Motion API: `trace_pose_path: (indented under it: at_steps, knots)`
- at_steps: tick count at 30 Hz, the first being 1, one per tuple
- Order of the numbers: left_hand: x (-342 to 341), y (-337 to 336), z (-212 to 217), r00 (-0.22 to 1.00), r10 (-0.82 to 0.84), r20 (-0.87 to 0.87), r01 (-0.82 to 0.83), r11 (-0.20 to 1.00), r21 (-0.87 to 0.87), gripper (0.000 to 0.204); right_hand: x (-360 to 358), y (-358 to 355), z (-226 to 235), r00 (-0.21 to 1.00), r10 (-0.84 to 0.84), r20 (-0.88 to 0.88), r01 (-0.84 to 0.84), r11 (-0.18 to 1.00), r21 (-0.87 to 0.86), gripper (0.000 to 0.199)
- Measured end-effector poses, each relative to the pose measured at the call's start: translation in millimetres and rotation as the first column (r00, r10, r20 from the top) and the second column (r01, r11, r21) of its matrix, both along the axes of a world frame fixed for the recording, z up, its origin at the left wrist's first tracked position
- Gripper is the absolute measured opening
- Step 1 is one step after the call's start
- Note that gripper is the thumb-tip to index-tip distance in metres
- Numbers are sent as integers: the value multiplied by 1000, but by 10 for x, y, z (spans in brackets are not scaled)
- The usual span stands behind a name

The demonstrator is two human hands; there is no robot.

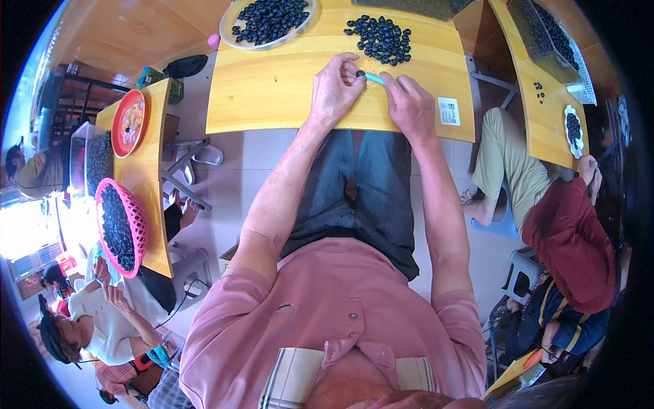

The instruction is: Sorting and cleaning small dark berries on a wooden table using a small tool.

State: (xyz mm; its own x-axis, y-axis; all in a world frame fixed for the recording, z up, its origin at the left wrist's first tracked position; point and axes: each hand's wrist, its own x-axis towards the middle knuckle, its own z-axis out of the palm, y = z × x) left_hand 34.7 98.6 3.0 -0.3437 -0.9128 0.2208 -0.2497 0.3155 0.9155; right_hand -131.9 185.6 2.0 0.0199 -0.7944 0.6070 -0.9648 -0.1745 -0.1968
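Observation:
Over the wooden table [272, 102], my left hand [334, 92] pinches a small dark round bead-like piece [360, 73] between thumb and fingertips. My right hand [411, 109] is closed around a thin teal-handled tool [375, 78]. The tool's far end meets the dark piece; its tip is too small to make out. Just beyond both hands lies a loose pile of similar dark round pieces [383, 42]. Farther left, a shallow clear dish [251, 46] holds many more of them.
A white label [448, 111] is stuck near the table's right edge. On the left table stand a red tray [121, 144] and a pink basket [142, 228] of dark pieces, with a person working beside it. At right, another person sits by a table [535, 129] bearing a clear bin.

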Motion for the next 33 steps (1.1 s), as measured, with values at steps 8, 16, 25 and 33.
trace_pose_path:
  at_steps: [8,16,25,33]
  knots:
    - [28,-10,-4,993,26,-119,-23,999,23,38,-15,-61,-9,989,-132,-64,136,989,53,25]
    - [373,-464,257,993,109,-46,-118,936,-331,18,-87,22,-113,975,-211,-65,214,976,32,26]
    - [389,-1373,800,907,42,418,183,856,-483,35,-35,-68,-144,986,-166,-25,165,986,-9,27]
    - [-689,-880,457,776,-222,590,469,829,-304,37,-56,-39,-104,985,-169,-18,169,986,7,24]
